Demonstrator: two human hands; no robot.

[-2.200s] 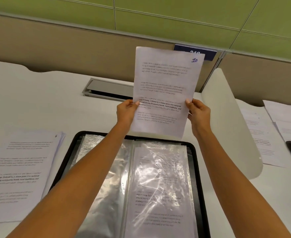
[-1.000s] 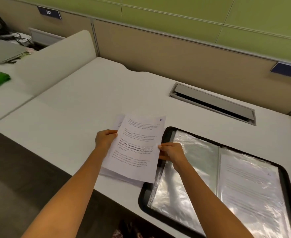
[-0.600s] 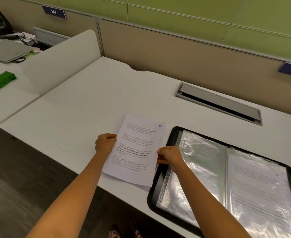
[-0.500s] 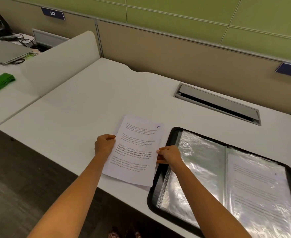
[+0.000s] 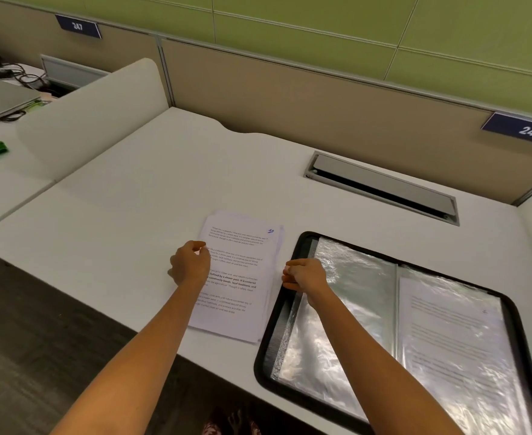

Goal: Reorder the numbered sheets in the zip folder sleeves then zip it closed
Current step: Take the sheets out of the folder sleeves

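**Sheet 10 on top of the pile, folder open beside it**

Nearest me, the front edge of the desk (image 5: 126, 215) ran close under the stack of sheets (image 5: 242, 296). The stack's near corners lay only just inside that edge, so there was little room to draw the pile toward the person.

Just beside the stack on its right, the zip folder (image 5: 272, 340) lay opened flat and unzipped, with its near end out of view. Its left sleeve (image 5: 336, 324) looked empty. The right sleeve (image 5: 453, 340) held one printed sheet whose number was too faint to read. I judged the pile was parked left of the folder so that sheets could be sorted in the open and then fed across into the sleeves.

The left hand (image 5: 190, 266) sat at the pile's left edge, fingers curled and thumb at the top sheet's margin. I could not tell whether it pinched the paper or only rested there. The right hand (image 5: 303, 274) hung over the folder's left rim, fingers curled in. It was just clear of the paper and held nothing I could see. The top sheet carried a handwritten "10" (image 5: 271, 231) in its far right corner.

Beyond and left of the pile the desk lay bare, the best room for spreading sheets out. A cable hatch (image 5: 380, 186) sat behind the folder, well apart from it. The partition wall (image 5: 289, 98) closed off the far side, and a low white divider (image 5: 85, 114) fenced the left. I judged the sorting was in its early stages and the zipping not yet started.
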